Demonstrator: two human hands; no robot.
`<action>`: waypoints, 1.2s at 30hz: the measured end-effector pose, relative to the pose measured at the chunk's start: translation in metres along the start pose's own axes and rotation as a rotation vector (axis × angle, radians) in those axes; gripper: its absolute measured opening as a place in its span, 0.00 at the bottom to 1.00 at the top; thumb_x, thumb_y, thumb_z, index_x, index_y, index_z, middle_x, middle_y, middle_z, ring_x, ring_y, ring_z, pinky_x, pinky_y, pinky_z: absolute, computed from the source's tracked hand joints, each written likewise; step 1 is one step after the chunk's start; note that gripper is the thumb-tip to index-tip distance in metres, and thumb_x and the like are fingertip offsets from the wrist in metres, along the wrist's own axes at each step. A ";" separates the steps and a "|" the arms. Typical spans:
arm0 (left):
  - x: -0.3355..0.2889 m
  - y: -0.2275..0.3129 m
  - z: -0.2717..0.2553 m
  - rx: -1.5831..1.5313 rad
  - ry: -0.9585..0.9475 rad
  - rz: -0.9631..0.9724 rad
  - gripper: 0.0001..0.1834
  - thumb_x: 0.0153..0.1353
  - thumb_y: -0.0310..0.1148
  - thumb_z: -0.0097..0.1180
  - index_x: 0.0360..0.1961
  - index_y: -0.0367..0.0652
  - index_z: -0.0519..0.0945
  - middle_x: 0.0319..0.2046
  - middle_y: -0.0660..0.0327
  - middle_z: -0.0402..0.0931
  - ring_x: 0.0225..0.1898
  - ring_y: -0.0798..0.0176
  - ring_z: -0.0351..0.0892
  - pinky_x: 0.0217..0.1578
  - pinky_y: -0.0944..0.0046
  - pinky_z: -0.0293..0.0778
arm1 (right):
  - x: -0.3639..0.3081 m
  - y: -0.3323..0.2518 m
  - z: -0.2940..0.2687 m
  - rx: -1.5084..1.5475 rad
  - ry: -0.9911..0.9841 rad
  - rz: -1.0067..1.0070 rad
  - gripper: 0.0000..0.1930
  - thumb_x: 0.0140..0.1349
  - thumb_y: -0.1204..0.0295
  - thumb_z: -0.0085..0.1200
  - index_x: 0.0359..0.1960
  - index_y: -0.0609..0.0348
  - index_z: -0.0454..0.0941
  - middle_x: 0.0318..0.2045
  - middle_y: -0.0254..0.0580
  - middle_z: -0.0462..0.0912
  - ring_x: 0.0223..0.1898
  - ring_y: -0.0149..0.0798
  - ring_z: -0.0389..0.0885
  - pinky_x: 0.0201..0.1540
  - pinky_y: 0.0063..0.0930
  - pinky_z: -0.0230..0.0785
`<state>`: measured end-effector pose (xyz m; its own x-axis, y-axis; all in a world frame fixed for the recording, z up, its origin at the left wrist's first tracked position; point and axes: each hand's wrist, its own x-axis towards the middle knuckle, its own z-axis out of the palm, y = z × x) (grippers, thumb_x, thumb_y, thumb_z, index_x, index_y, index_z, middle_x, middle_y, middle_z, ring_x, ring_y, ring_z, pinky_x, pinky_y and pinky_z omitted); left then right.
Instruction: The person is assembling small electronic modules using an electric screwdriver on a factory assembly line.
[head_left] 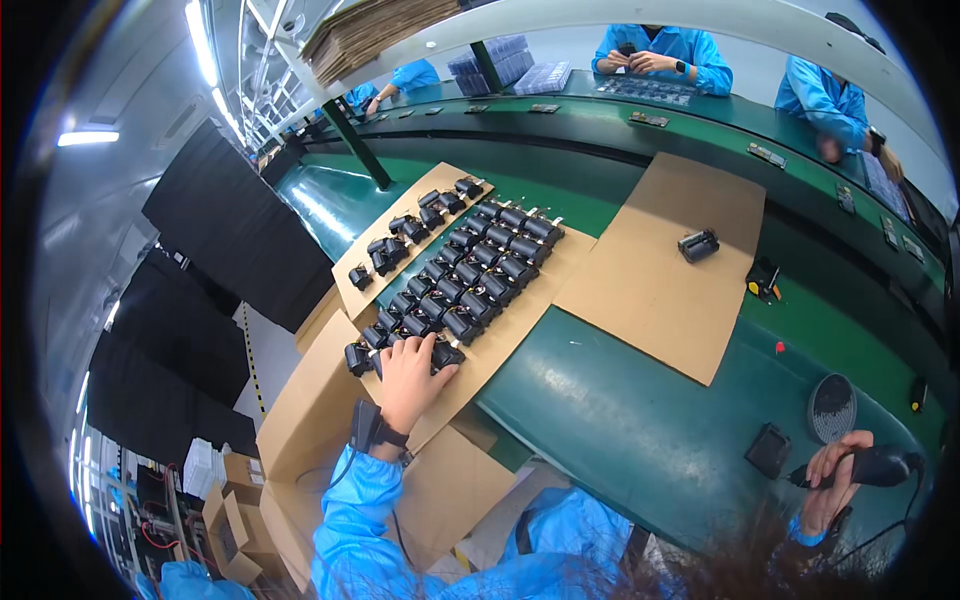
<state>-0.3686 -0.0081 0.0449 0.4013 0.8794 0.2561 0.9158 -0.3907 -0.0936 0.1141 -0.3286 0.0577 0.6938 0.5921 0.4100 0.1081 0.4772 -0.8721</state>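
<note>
Rows of small black blocky parts (470,270) run diagonally up and away along the cardboard sheet (520,330), the left hand (410,375) resting fingers-spread on the nearest row's end, while far right of that sheet the right hand (835,480) grips a black handheld tool (880,465).

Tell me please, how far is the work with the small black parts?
Done, it seems: one black part lies alone on the right cardboard sheet. In hand: the left hand rests on the nearest parts of the rows; the right hand holds a black tool. Left: many parts in rows on the left cardboard.
</note>
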 end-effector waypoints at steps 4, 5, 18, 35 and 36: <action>0.004 -0.001 0.002 0.019 0.031 -0.018 0.35 0.53 0.51 0.67 0.59 0.42 0.76 0.45 0.56 0.77 0.50 0.52 0.73 0.51 0.52 0.63 | 0.001 0.001 -0.003 0.001 -0.012 -0.005 0.17 0.70 0.58 0.52 0.44 0.58 0.64 0.20 0.30 0.63 0.16 0.23 0.60 0.18 0.18 0.56; 0.004 -0.001 0.002 0.014 0.029 -0.033 0.35 0.53 0.51 0.67 0.59 0.43 0.76 0.47 0.56 0.76 0.50 0.52 0.73 0.51 0.52 0.63 | 0.001 0.002 -0.003 0.000 -0.020 -0.008 0.17 0.70 0.58 0.52 0.44 0.59 0.64 0.20 0.30 0.63 0.16 0.23 0.60 0.18 0.18 0.56; -0.046 -0.067 -0.040 -0.425 0.141 -0.221 0.31 0.51 0.32 0.67 0.59 0.39 0.75 0.52 0.50 0.74 0.54 0.46 0.73 0.56 0.53 0.70 | 0.000 0.009 -0.006 0.022 -0.055 0.013 0.17 0.71 0.58 0.51 0.43 0.59 0.64 0.20 0.30 0.62 0.16 0.23 0.59 0.19 0.17 0.55; -0.073 -0.033 -0.052 -0.433 -0.002 -0.390 0.30 0.45 0.35 0.72 0.51 0.41 0.78 0.49 0.53 0.70 0.49 0.50 0.76 0.47 0.57 0.76 | 0.002 0.015 -0.007 0.019 -0.022 0.016 0.15 0.71 0.60 0.51 0.43 0.59 0.64 0.21 0.29 0.61 0.16 0.22 0.58 0.20 0.16 0.55; -0.074 -0.030 -0.055 -0.435 -0.003 -0.391 0.30 0.45 0.35 0.72 0.51 0.41 0.78 0.49 0.53 0.70 0.49 0.50 0.76 0.47 0.57 0.76 | 0.002 0.014 -0.007 0.017 -0.023 0.016 0.15 0.71 0.60 0.51 0.43 0.59 0.64 0.21 0.29 0.61 0.16 0.22 0.58 0.20 0.16 0.55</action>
<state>-0.4264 -0.0766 0.0821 0.0359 0.9813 0.1891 0.9045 -0.1124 0.4113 0.1221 -0.3256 0.0438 0.6785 0.6146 0.4023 0.0846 0.4787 -0.8739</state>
